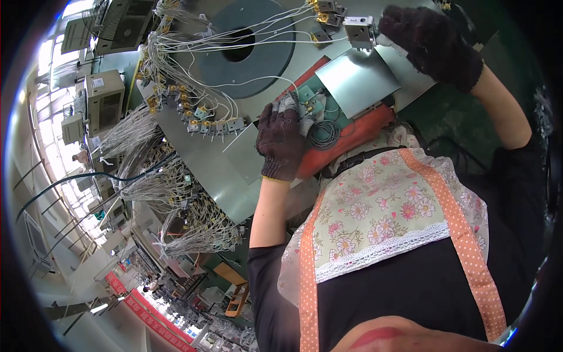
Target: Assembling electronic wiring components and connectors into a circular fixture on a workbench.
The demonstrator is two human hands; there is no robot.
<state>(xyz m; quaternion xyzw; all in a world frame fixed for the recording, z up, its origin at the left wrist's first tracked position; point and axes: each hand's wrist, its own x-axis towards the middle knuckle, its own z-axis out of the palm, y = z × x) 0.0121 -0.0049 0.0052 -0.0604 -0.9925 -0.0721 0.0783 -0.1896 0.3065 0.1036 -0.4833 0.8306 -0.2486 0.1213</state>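
My right hand (437, 44), in a dark knitted glove, is raised at the upper right. Its closed fingertips meet a small silvery metal block (360, 33). My left hand (281, 141), gloved the same way with pale coverings on the fingertips, is closed at the near edge of the worktable. Small greenish metal blocks (312, 104) lie against its fingertips, and whatever is pinched there is hidden. Beside its thumb rests a coil of thin grey cable (324, 135). A bare shiny metal plate (358, 82) lies between my two hands.
A large dark grey disc (249, 64) with a round hole sits on the worktable (199, 170). White wires (217, 44) cross it to several wired metal blocks (214, 126) on the left. Orange-red padding (346, 141) lies along the edge before me. Wire bundles (146, 188) hang beyond.
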